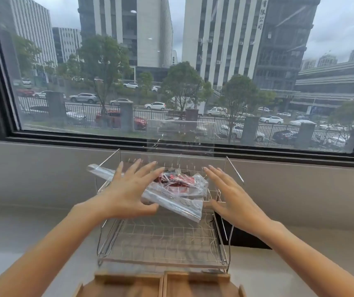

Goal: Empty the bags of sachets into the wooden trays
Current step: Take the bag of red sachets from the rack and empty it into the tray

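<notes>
A clear plastic bag (178, 200) holding red sachets (177, 180) lies on the upper tier of a wire rack (163, 239), with a second clear bag beneath it and jutting out to the left. My left hand (128, 189) reaches over the bag's left side, fingers spread, thumb touching the bag's lower edge. My right hand (229, 194) hovers with fingers apart just right of the bag, not touching it. Two wooden trays (163, 284) sit side by side at the bottom edge, in front of the rack.
The rack stands on a pale counter (32, 228) under a large window (171, 71). A clear acrylic sheet (180, 133) stands upright behind the rack. A dark gap (242, 239) lies in the counter at the rack's right.
</notes>
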Tool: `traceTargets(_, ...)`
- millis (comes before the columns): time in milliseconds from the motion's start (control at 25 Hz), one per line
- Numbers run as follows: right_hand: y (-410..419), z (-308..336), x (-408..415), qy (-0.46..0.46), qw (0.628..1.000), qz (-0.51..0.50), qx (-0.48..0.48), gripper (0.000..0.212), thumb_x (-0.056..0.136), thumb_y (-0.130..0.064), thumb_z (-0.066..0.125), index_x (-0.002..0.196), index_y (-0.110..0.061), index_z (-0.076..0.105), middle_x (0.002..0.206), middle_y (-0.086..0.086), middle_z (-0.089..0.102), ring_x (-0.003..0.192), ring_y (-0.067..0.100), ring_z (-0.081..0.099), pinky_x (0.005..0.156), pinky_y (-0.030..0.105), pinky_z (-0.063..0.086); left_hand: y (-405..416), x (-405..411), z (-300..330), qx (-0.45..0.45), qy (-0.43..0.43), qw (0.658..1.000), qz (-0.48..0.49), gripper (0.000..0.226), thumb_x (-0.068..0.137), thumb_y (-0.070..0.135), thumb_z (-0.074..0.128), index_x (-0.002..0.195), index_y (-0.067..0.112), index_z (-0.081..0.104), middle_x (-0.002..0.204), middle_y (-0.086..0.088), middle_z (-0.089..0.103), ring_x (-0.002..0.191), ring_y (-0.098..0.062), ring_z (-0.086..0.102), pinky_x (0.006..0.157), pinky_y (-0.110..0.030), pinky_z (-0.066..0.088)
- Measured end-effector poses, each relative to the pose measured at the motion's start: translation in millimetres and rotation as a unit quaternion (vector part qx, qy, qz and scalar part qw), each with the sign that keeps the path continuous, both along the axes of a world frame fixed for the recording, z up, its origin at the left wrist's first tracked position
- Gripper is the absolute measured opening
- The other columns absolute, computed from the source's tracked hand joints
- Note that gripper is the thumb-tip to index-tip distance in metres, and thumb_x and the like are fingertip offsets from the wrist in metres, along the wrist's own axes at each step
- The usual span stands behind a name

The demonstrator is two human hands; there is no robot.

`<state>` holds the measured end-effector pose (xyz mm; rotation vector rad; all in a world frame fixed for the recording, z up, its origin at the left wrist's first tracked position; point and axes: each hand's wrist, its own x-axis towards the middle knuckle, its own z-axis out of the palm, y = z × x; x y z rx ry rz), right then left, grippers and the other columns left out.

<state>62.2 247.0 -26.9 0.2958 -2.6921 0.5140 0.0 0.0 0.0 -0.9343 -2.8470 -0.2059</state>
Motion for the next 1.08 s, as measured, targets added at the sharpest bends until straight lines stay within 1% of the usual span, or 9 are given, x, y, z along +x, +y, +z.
traceTargets(160,-10,-21,-7,-0.051,0.997,0.014,0.06,0.074,0.088,-0.022,0.053,0.144,-0.033,0.006,0.156,-0.01,0.008,0.142,0.004,-0.001,0.115,0.027,0.004,-1,0,-17,-0.123,0.048,0.991,0.005,0.075,0.084,0.047,0.046,0.142,0.037,0.0,0.155,0.01,-0.009,0.143,-0.02,-0.013,0.113,-0.051,-0.014)
traceTargets(280,-19,-33,-14,-0.053,0.997,0.022,0.054,0.065,0.089,-0.023,0.053,0.143,-0.031,0.019,0.155,-0.008,0.018,0.143,0.01,0.009,0.115,0.027,0.005,-2,-4,-31,-0.048,0.079,0.996,-0.013,0.052,0.09,0.034,0.044,0.139,0.035,0.026,0.154,0.007,0.017,0.144,-0.018,0.009,0.114,-0.048,-0.005)
traceTargets(360,-25,-34,-19,-0.042,0.999,0.025,0.018,0.054,0.089,-0.017,0.052,0.139,-0.028,0.033,0.151,-0.008,0.029,0.142,0.011,0.017,0.116,0.03,0.013,-2,-8,-36,0.051,0.113,0.992,-0.033,0.038,0.089,0.024,0.048,0.127,0.029,0.048,0.141,0.003,0.045,0.136,-0.018,0.033,0.114,-0.046,0.006)
traceTargets(440,-29,-36,-24,-0.032,0.999,0.018,-0.015,0.047,0.088,-0.006,0.05,0.13,-0.025,0.048,0.145,-0.006,0.041,0.138,0.011,0.028,0.114,0.034,0.026,-2,-11,-34,0.084,0.114,0.99,-0.024,0.032,0.09,0.02,0.048,0.119,0.028,0.057,0.126,0.006,0.06,0.124,-0.014,0.049,0.113,-0.039,0.015)
traceTargets(560,-28,-40,-32,-0.026,0.998,-0.013,-0.049,0.037,0.086,-0.001,0.047,0.116,-0.014,0.062,0.125,0.002,0.062,0.119,0.017,0.053,0.102,0.035,0.041,-1,-17,-31,0.063,0.106,0.992,-0.003,0.033,0.092,0.024,0.04,0.121,0.032,0.054,0.12,0.005,0.065,0.112,-0.019,0.056,0.096,-0.031,0.036)
traceTargets(680,-24,-40,-40,-0.02,0.995,-0.03,-0.09,0.024,0.089,-0.013,0.048,0.098,-0.009,0.069,0.098,0.007,0.073,0.092,0.023,0.066,0.084,0.038,0.052,-1,-24,-20,0.081,0.096,0.992,0.011,0.031,0.091,0.026,0.041,0.118,0.034,0.056,0.112,0.0,0.068,0.104,-0.024,0.06,0.082,-0.032,0.046)
traceTargets(800,-24,-29,-45,-0.011,0.983,-0.031,-0.182,0.024,0.089,-0.02,0.054,0.107,-0.013,0.067,0.103,0.001,0.071,0.095,0.009,0.062,0.087,0.026,0.048,2,-29,-2,0.108,0.067,0.992,0.026,0.028,0.091,0.032,0.043,0.114,0.028,0.06,0.109,-0.001,0.069,0.103,-0.024,0.061,0.081,-0.035,0.047)
traceTargets(920,-23,-7,-54,-0.003,0.968,-0.035,-0.247,0.021,0.088,-0.02,0.055,0.103,-0.012,0.068,0.097,0.005,0.072,0.087,0.011,0.064,0.087,0.031,0.051,8,-40,23,0.132,0.086,0.987,0.016,0.03,0.092,0.036,0.042,0.104,0.019,0.064,0.103,-0.004,0.071,0.095,-0.025,0.064,0.075,-0.034,0.047)
traceTargets(1080,-23,36,-66,0.017,0.943,-0.032,-0.331,0.02,0.089,-0.02,0.055,0.102,-0.011,0.067,0.097,0.007,0.072,0.085,0.01,0.065,0.085,0.028,0.053,13,-58,63,0.192,0.128,0.972,0.034,0.036,0.09,0.041,0.042,0.094,0.014,0.066,0.096,-0.007,0.071,0.09,-0.027,0.063,0.068,-0.033,0.045)
